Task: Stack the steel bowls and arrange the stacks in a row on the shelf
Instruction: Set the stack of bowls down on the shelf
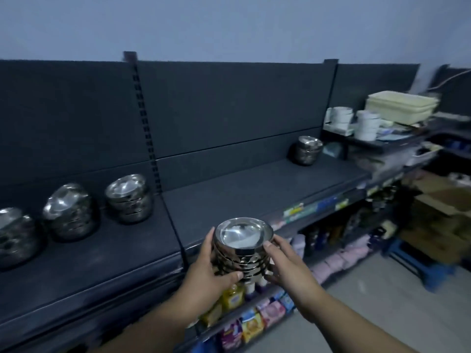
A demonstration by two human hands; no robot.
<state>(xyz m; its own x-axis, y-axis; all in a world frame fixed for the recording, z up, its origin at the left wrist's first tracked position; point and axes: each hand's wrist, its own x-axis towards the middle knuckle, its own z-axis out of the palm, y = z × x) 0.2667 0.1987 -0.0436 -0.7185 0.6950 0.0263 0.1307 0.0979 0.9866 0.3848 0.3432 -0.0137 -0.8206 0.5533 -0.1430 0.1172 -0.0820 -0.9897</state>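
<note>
In the lower middle of the frame, the left hand (206, 271) and right hand (288, 266) clasp a held stack (242, 248) of round, mirror-bright steel bowls from either side. The fingers (270, 247) curl round its ribbed flanks, and the left thumb presses low on the near side. The top bowl is shallow and flat-bottomed, with a thin polished rim that catches pale glare. The stack hangs at the front lip of the shelf (254, 194), a matte, dark grey metal board with a fine grainy finish. Below, at the lower middle, glossy coloured packets (252, 324) and a yellow bottle (232, 298) fill the lower racks. At middle left, a row of three stacks (70, 212) of the same nested bowls stands on the shelf. The stacks are well apart, and the leftmost is cut off by the frame edge. At the back of the shelf towards the right, a lone stack (305, 150) sits against the dark back panel. At upper right, white cylindrical cups (367, 126) stand just beside rectangular cream plastic trays (400, 107), nested together.
</note>
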